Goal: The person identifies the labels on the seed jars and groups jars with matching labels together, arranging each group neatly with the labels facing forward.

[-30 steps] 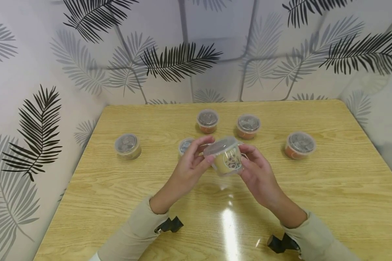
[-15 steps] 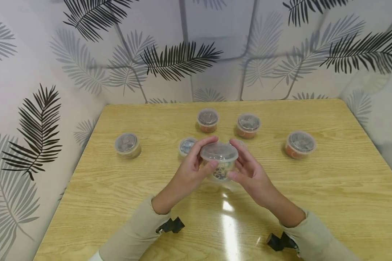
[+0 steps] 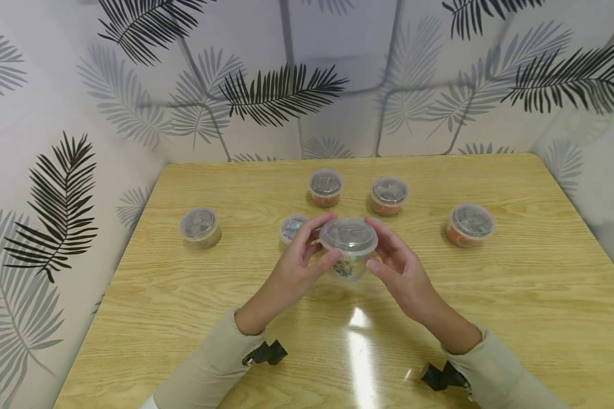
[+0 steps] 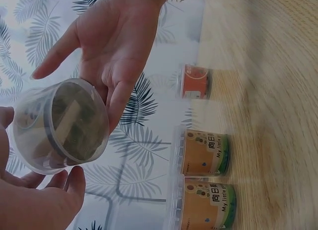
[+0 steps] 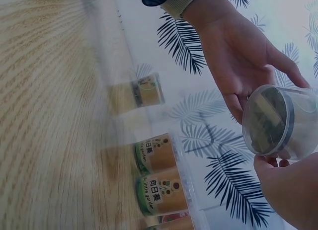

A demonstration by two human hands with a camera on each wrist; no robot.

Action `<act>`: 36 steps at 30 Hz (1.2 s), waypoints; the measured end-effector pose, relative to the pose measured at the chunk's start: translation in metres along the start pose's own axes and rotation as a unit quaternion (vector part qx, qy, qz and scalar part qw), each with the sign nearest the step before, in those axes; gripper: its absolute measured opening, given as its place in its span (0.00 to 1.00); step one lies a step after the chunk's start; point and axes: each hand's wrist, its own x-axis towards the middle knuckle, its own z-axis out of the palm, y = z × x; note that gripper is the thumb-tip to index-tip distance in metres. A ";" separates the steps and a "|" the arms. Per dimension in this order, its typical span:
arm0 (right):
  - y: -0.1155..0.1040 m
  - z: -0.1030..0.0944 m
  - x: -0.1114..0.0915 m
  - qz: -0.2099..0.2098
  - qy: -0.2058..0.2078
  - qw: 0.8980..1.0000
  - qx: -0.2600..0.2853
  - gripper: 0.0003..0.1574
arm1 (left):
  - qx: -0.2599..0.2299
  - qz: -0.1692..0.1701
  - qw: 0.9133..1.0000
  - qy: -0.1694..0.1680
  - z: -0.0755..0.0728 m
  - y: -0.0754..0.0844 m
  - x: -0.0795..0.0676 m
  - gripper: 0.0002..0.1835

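A clear lidded plastic tub (image 3: 349, 236) with a printed paper label is held above the table, its lid facing up in the head view. My left hand (image 3: 299, 270) grips its left side, thumb on the front. On the opposite side my right hand (image 3: 406, 281) grips it between thumb and fingers. Both wrist views show the underside of the tub (image 4: 82, 123), dark, with a pale strip visible inside. Just behind my left fingers stands a tub with a bluish lid top (image 3: 291, 227), partly hidden.
Similar lidded tubs stand around the wooden table (image 3: 184, 318): a yellowish tub (image 3: 199, 227) at left, two reddish tubs at the back, one being the back tub (image 3: 325, 187), and a reddish tub (image 3: 471, 225) at right. A leaf-patterned wall (image 3: 337, 130) borders the table.
The held tub has turned from tilted, label facing forward right, to more level with its lid up. My right hand has shifted its hold around the side; the standing tubs have not moved.
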 end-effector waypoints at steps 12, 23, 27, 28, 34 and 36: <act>0.004 0.001 0.000 0.004 0.024 1.000 -0.014 0.37 | 0.048 0.024 0.998 -0.027 -0.002 -0.029 0.001 0.35; 0.011 -0.001 0.000 -0.001 0.002 1.000 -0.011 0.41 | 0.166 0.013 0.985 -0.049 -0.010 -0.026 0.001 0.38; 0.012 -0.001 0.000 -0.006 -0.012 1.000 -0.004 0.42 | 0.225 0.014 0.972 -0.063 -0.013 -0.021 0.003 0.39; 0.013 -0.001 0.000 -0.007 -0.015 1.000 -0.005 0.42 | 0.240 0.013 0.969 -0.066 -0.014 -0.020 0.003 0.39; 0.014 -0.001 0.000 -0.010 -0.023 1.000 -0.008 0.43 | 0.315 0.013 0.945 -0.086 -0.016 -0.013 0.006 0.39; 0.015 -0.002 0.000 -0.008 -0.022 1.000 -0.009 0.43 | 0.334 0.018 0.938 -0.090 -0.015 -0.010 0.008 0.38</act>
